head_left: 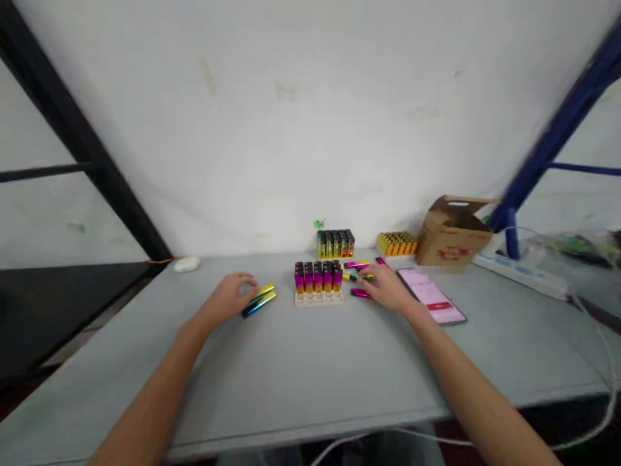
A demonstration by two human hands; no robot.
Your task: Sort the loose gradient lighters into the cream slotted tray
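Motion blur softens everything, and fingertips are hard to read. Left of the tray of lighters (317,279), the left hand (231,296) has a narrow grip on two lighters (259,301) lying flat, long axes slanting up to the right. Right of the tray, the right hand (388,286) rests among loose lighters (358,278); I cannot tell its grip. A phone (431,296) lies just beyond on the table (310,369).

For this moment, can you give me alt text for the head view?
A person's left hand holds yellow-to-blue lighters on a grey table, while the right hand rests among loose pink lighters beside a tray of upright pink lighters. A phone, a cardboard box and more lighter trays lie behind.
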